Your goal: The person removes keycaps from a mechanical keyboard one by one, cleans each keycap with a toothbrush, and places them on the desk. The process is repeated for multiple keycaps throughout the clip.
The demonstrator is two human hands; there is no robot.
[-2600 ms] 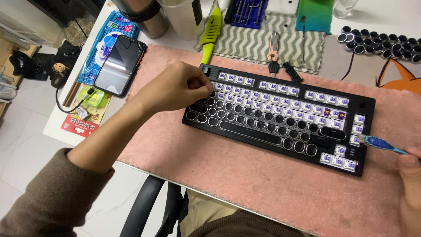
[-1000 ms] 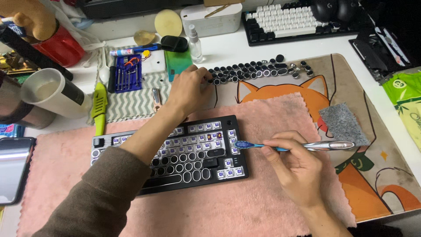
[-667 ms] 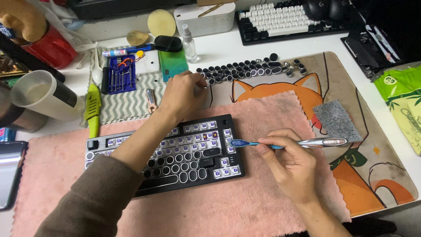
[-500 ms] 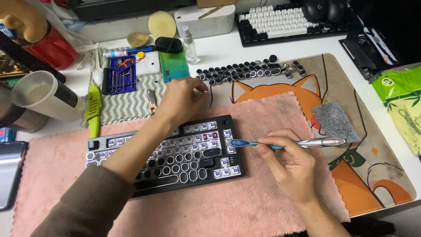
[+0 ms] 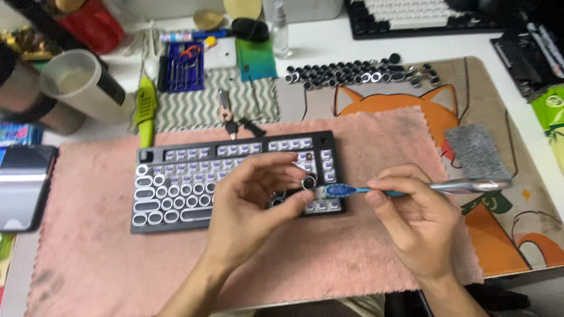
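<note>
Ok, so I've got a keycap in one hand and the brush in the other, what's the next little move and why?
Probably bring the brush head onto the keycap and scrub it. The left hand pinches the small round cap over the keyboard, and the right hand holds the bristles right beside it, seemingly just short of contact.

Bright, even overhead light; soft shadows under hands; slight motion blur; top edge dim.
</note>
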